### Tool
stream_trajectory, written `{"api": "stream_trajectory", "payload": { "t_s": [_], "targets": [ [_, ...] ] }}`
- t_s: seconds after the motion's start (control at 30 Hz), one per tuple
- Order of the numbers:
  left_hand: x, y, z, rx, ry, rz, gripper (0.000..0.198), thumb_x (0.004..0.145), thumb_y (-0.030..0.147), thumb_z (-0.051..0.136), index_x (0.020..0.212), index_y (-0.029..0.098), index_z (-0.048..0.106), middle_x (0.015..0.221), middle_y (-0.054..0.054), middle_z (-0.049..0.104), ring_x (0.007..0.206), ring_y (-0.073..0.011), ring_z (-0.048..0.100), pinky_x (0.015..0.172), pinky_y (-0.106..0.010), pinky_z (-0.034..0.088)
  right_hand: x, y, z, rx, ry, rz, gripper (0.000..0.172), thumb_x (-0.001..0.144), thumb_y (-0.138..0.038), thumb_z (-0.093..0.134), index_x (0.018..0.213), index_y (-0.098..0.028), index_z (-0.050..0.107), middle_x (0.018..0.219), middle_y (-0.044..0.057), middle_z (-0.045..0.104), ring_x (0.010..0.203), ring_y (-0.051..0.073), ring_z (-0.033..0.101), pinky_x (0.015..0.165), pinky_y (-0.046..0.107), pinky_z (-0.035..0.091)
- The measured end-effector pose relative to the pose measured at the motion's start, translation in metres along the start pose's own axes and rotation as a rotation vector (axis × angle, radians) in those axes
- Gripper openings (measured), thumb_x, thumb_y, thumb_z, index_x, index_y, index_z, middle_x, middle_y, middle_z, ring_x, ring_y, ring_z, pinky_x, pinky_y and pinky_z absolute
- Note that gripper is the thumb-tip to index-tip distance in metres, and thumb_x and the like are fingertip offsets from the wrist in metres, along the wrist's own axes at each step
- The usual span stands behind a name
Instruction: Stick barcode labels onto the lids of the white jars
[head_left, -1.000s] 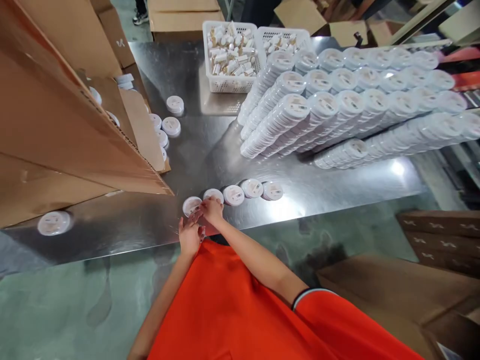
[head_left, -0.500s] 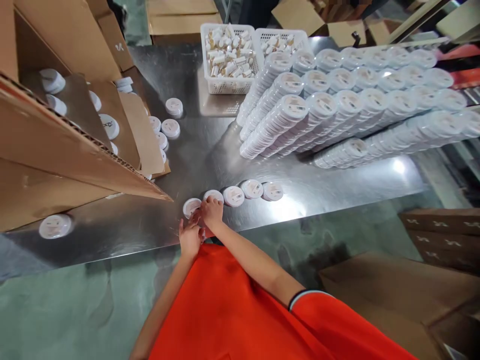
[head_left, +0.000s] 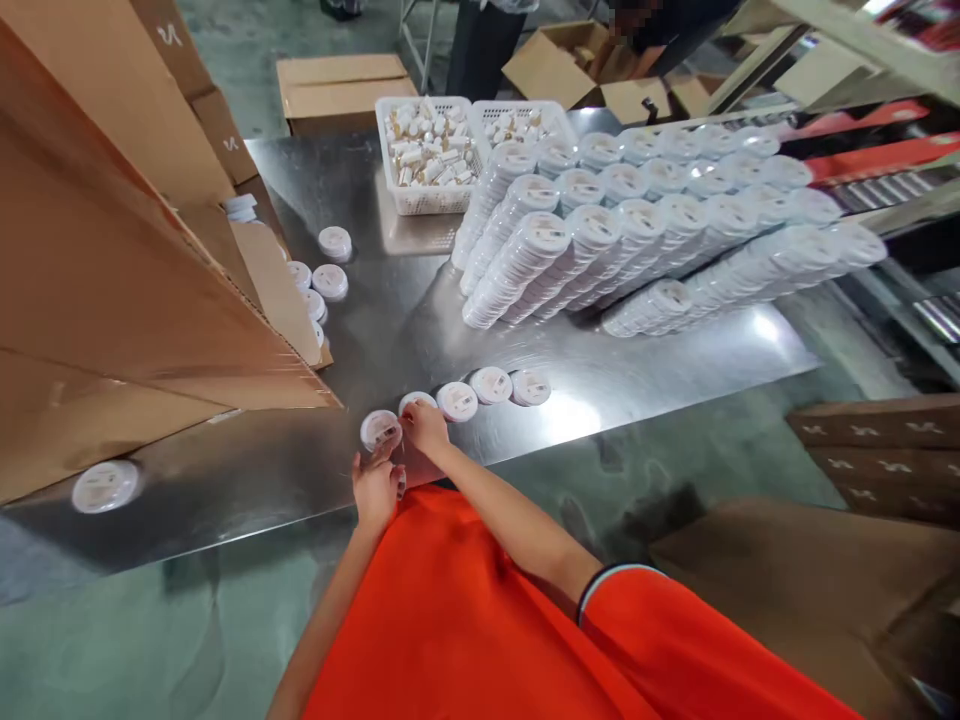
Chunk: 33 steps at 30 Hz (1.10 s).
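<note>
Along the table's near edge stands a short row of round white lidded containers with printed labels. My left hand [head_left: 376,492] is just in front of the leftmost container [head_left: 381,429], its fingertips over the near rim. A small shiny bit shows by its thumb, too small to name. Bent together, the fingers of my right hand [head_left: 426,430] meet at the near left side of the second container [head_left: 417,401], partly covering it. What they pinch is hidden. To the right, a third container [head_left: 457,401] and others stand untouched.
Tilted stacks of the same containers [head_left: 517,270] fill the table's right back. White baskets [head_left: 431,200] hold small white-capped bottles. A large open cardboard box [head_left: 150,290] rises at left, with loose containers [head_left: 330,282] beside it. Another person [head_left: 652,30] bends over boxes behind.
The view has shifted, so the table's far side shows lower in the picture. My left hand has drawn slightly back from the leftmost container, uncovering more of its lid. My right hand stays by the second.
</note>
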<state>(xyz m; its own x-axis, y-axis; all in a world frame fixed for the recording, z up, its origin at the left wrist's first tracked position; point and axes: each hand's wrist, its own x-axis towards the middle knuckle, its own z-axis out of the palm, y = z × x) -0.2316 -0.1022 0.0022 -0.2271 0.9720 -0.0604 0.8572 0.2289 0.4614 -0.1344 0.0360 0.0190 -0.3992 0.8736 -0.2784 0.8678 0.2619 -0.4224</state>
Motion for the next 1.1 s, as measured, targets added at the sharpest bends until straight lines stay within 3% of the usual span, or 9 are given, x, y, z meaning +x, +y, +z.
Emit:
{"api": "stream_trajectory", "payload": {
  "t_s": [0.13, 0.27, 0.37, 0.47, 0.6, 0.73, 0.83, 0.97, 1.1],
  "targets": [
    [0.0, -0.001, -0.002, -0.025, 0.026, 0.004, 0.022, 0.09, 0.027, 0.052, 0.074, 0.023, 0.066, 0.122, -0.006, 0.071, 0.12, -0.0244, 0.062, 0.117, -0.049, 0.03, -0.013, 0.073, -0.026, 0.023, 0.178, 0.037, 0.022, 0.09, -0.024, 0.051, 0.105, -0.018, 0.067, 0.112, 0.01, 0.063, 0.101, 0.021, 0.057, 0.088, 0.031, 0.041],
    [0.002, -0.003, 0.001, -0.056, 0.036, -0.01, 0.024, 0.089, 0.031, 0.05, 0.071, 0.023, 0.064, 0.121, -0.009, 0.072, 0.121, -0.0288, 0.062, 0.113, -0.056, 0.033, -0.02, 0.16, -0.07, -0.114, 0.279, 0.251, 0.032, 0.086, -0.024, 0.055, 0.116, -0.015, 0.062, 0.135, 0.017, 0.052, 0.122, 0.028, 0.046, 0.098, 0.037, 0.036],
    [0.001, -0.002, 0.001, -0.081, 0.057, -0.024, 0.028, 0.088, 0.034, 0.048, 0.065, 0.024, 0.061, 0.119, -0.009, 0.073, 0.121, -0.0294, 0.062, 0.111, -0.057, 0.036, -0.012, 0.206, -0.092, -0.184, 0.208, 0.352, 0.041, 0.08, -0.031, 0.065, 0.118, -0.016, 0.06, 0.148, 0.019, 0.04, 0.132, 0.034, 0.036, 0.098, 0.042, 0.034],
    [-0.003, 0.002, -0.005, -0.102, 0.087, -0.029, 0.033, 0.087, 0.038, 0.047, 0.06, 0.024, 0.059, 0.12, -0.009, 0.072, 0.121, -0.029, 0.062, 0.109, -0.051, 0.042, -0.001, 0.23, -0.097, -0.183, 0.074, 0.292, 0.05, 0.072, -0.029, 0.072, 0.118, -0.017, 0.057, 0.147, 0.02, 0.041, 0.13, 0.032, 0.039, 0.094, 0.038, 0.037],
    [-0.015, 0.011, -0.021, -0.101, 0.115, -0.101, 0.039, 0.086, 0.045, 0.045, 0.056, 0.025, 0.06, 0.117, -0.007, 0.074, 0.116, -0.0301, 0.065, 0.102, -0.047, 0.048, 0.001, 0.236, -0.099, -0.158, 0.127, 0.29, 0.046, 0.073, -0.03, 0.07, 0.114, -0.016, 0.057, 0.132, 0.018, 0.052, 0.115, 0.029, 0.049, 0.091, 0.037, 0.039],
    [-0.031, 0.02, -0.025, -0.105, 0.187, -0.296, 0.039, 0.084, 0.05, 0.045, 0.059, 0.027, 0.064, 0.115, -0.003, 0.075, 0.107, -0.0286, 0.069, 0.094, -0.044, 0.054, -0.001, 0.219, -0.102, -0.13, 0.253, 0.174, 0.046, 0.073, -0.039, 0.069, 0.113, -0.018, 0.058, 0.139, 0.017, 0.046, 0.119, 0.032, 0.044, 0.096, 0.041, 0.038],
    [-0.039, 0.028, -0.021, -0.134, 0.219, -0.376, 0.038, 0.083, 0.052, 0.046, 0.065, 0.028, 0.069, 0.114, -0.001, 0.075, 0.104, -0.0281, 0.07, 0.09, -0.043, 0.056, 0.008, 0.198, -0.098, -0.1, 0.147, -0.002, 0.053, 0.07, -0.037, 0.072, 0.118, -0.02, 0.057, 0.14, 0.014, 0.046, 0.12, 0.031, 0.045, 0.096, 0.04, 0.04],
    [-0.045, 0.04, -0.018, -0.177, 0.191, -0.359, 0.043, 0.083, 0.052, 0.045, 0.059, 0.025, 0.07, 0.112, -0.007, 0.076, 0.11, -0.0306, 0.068, 0.095, -0.045, 0.054, 0.022, 0.186, -0.094, -0.098, 0.0, -0.032, 0.067, 0.066, -0.03, 0.074, 0.128, -0.018, 0.051, 0.139, 0.016, 0.045, 0.112, 0.03, 0.051, 0.085, 0.037, 0.045],
    [-0.052, 0.043, -0.021, -0.193, 0.19, -0.391, 0.046, 0.083, 0.052, 0.045, 0.057, 0.025, 0.07, 0.112, -0.008, 0.075, 0.113, -0.0316, 0.066, 0.098, -0.046, 0.051, 0.016, 0.178, -0.097, -0.099, 0.035, -0.041, 0.06, 0.07, -0.033, 0.071, 0.125, -0.018, 0.053, 0.14, 0.015, 0.045, 0.111, 0.03, 0.051, 0.085, 0.037, 0.047]
  ]
}}
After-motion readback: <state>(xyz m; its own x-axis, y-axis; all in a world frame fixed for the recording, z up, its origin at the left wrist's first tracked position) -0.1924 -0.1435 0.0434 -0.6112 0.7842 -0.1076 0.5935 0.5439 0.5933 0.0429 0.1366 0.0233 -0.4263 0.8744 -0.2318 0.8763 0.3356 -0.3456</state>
